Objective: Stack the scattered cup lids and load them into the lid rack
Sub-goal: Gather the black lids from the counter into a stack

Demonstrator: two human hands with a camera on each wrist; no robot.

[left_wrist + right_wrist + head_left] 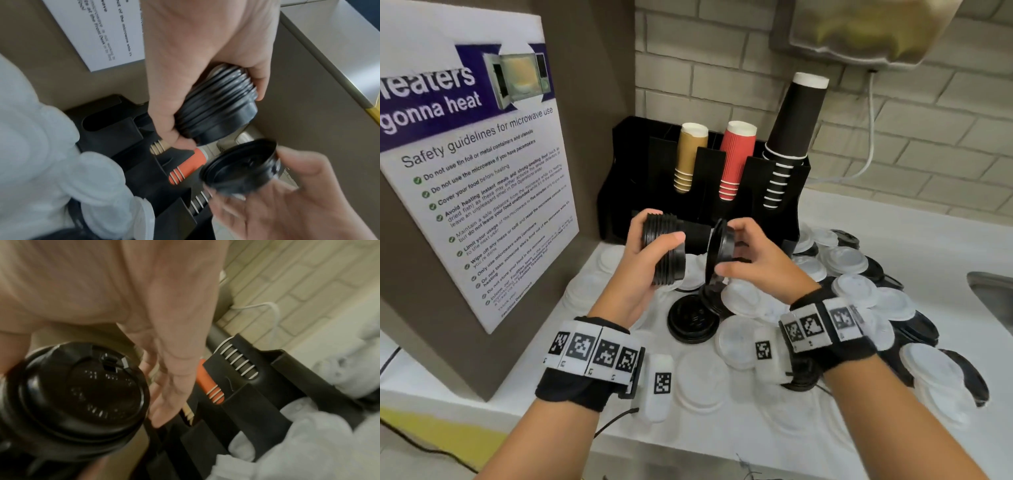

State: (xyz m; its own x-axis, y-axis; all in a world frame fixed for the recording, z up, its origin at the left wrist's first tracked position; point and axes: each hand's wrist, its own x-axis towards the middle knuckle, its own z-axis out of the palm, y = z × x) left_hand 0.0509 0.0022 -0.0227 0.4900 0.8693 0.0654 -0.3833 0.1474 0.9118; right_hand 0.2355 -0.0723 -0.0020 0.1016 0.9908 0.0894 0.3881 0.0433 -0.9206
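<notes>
My left hand [659, 229] grips a stack of several black lids [666, 255], held on its side above the counter. My right hand [726, 248] pinches a single black lid [717, 251] by its rim, on edge, a short gap to the right of the stack. In the left wrist view the single lid [240, 167] faces the stack [232, 104] with its hollow side. The right wrist view shows the same lid's top [82, 394] beside my fingers [170, 386]. Just behind both hands stands the black rack [633, 164]. Its lower front is hidden.
White lids [854, 260] and black lids [693, 318] lie scattered over the white counter [893, 212]. The rack holds tan [688, 154], red [738, 154] and black [794, 130] cup stacks. A poster board [476, 192] walls the left; a sink edge [993, 294] is at right.
</notes>
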